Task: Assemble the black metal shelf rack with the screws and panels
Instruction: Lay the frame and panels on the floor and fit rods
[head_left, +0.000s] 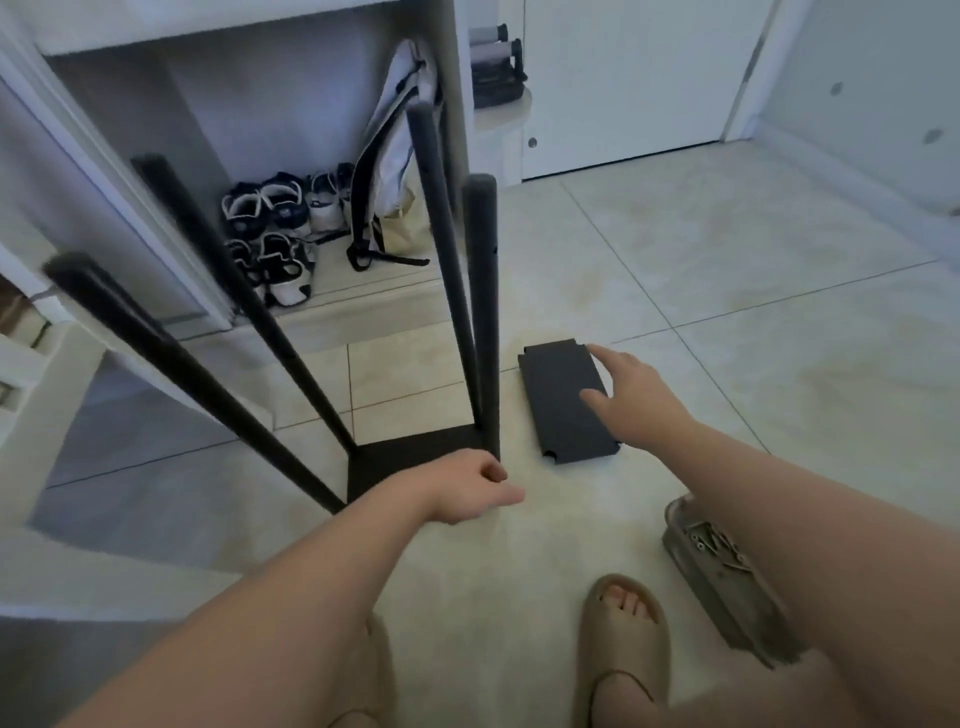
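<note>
Head view: the rack (415, 460) stands on the tiled floor (753, 291), a black base panel with four black posts (480, 312) rising from its corners towards the camera. The left hand (467, 488) sits at the near right corner of the base, right by the foot of the nearest post. Its fingers are curled and its thumb points right. Whether it actually grips the post or the base edge cannot be told.

A loose black panel (563, 405) lies flat on the floor just right of the rack. The right hand (639, 400) reaches over the panel's right edge with fingers straight and spread, grasping nothing. Whether it touches the panel is unclear.

Near the right forearm, a clear tray (727, 608) holds screws (711, 545). A foot in a tan sandal (623, 639) stands below. Behind the rack, shoes (275, 228) and a bag (389, 171) sit under a white cabinet (234, 31).
</note>
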